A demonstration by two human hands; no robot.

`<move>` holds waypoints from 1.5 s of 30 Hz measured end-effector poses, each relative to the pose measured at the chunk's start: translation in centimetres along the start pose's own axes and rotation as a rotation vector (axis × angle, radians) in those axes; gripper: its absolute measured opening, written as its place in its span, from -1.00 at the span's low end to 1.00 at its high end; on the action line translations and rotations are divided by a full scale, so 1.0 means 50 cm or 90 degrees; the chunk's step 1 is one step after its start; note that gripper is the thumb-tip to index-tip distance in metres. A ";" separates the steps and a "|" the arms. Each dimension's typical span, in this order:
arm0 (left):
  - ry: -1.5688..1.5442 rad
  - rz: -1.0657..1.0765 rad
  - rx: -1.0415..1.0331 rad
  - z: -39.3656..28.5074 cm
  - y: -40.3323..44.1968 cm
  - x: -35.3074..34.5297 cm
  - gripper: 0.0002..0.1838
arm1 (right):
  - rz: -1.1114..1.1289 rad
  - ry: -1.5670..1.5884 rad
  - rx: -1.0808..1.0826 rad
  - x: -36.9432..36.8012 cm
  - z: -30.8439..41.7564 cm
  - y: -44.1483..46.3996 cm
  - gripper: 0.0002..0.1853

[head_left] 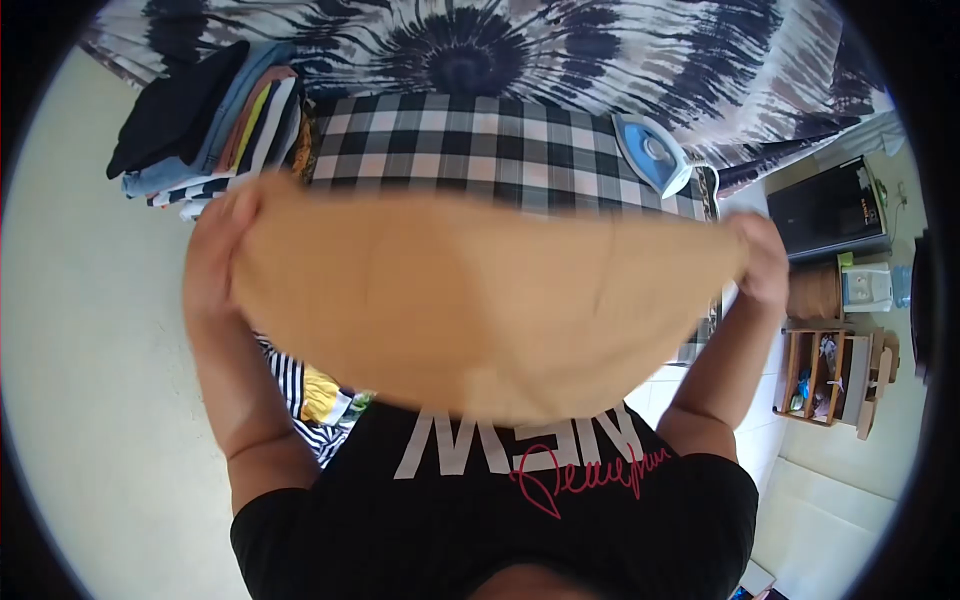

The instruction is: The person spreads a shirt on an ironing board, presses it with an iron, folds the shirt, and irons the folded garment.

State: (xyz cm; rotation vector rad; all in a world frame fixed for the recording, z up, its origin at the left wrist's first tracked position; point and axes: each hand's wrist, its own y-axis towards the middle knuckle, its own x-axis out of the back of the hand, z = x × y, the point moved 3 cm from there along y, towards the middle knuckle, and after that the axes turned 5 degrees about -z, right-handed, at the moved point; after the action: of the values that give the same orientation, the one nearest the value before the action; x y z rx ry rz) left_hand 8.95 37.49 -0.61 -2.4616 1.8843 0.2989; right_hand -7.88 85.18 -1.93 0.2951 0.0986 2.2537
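A tan cloth (480,300) is stretched out in the air in front of my chest, blurred by motion. Its left end is gripped by my left hand (225,245), fingers closed on the upper corner. My right hand (760,260) holds the opposite end, closed round the cloth's edge. Behind and below the cloth lies a black, white and pink checked cover (410,135). A blue and white iron (652,155) stands at that cover's far right corner.
Folded clothes (215,125) are stacked at the back left. Striped and yellow fabric (320,395) lies below the cloth at left. A tie-dye curtain (470,50) hangs behind. At right are a wooden shelf (790,375) and a dark appliance (825,210).
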 end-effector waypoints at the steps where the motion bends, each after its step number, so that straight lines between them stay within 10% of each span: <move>1: -0.046 -0.073 0.081 0.014 0.044 -0.010 -0.70 | -0.114 -0.024 -0.032 -0.021 -0.001 0.047 -0.76; 4: -0.063 -0.215 0.144 0.070 0.166 0.006 -0.70 | -0.319 0.042 -0.133 -0.070 -0.049 0.191 -0.77; 13: -0.109 -0.324 -0.292 -0.166 0.083 -0.010 -0.69 | -0.376 0.094 0.144 -0.063 0.104 0.238 -0.70; 17: 0.019 -0.354 -0.196 -0.050 -0.058 -0.038 -0.66 | -0.314 -0.064 0.026 -0.045 0.023 0.173 -0.66; 22: 0.123 -0.280 0.258 0.264 -0.231 0.042 -0.78 | -0.163 -0.032 -0.215 -0.087 -0.209 0.043 -0.58; 25: 0.368 -0.034 0.464 0.355 -0.284 0.034 -0.73 | -0.006 -0.068 -0.327 -0.105 -0.373 -0.047 -0.69; 28: 0.493 0.120 0.424 0.436 -0.277 0.079 -0.73 | -0.161 0.003 -0.404 -0.104 -0.460 -0.082 -0.75; 30: 0.382 -0.255 0.199 0.445 -0.218 0.102 -0.68 | -0.319 0.071 -0.474 -0.091 -0.490 -0.103 -0.80; 33: 0.632 -0.218 0.133 0.492 -0.139 0.094 -0.64 | -0.324 -0.123 -0.511 -0.155 -0.450 -0.082 -0.79; 35: 0.814 -0.244 -0.056 0.525 -0.116 0.048 -0.69 | -0.191 -0.562 -0.303 -0.205 -0.417 -0.065 -0.80; 43: 0.545 -0.271 0.232 0.475 -0.193 0.057 -0.71 | -0.078 -0.408 -0.288 -0.201 -0.421 -0.129 -0.91; 45: 0.477 -0.177 0.399 0.458 -0.253 0.076 -0.72 | 0.227 -0.325 -0.355 -0.220 -0.400 -0.163 -0.93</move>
State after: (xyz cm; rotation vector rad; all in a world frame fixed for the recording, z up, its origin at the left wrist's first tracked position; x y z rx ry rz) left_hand 18.92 40.40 -24.92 -2.4483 1.3957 -1.1715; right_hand 0.10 82.59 -24.68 0.6030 -0.8948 2.3605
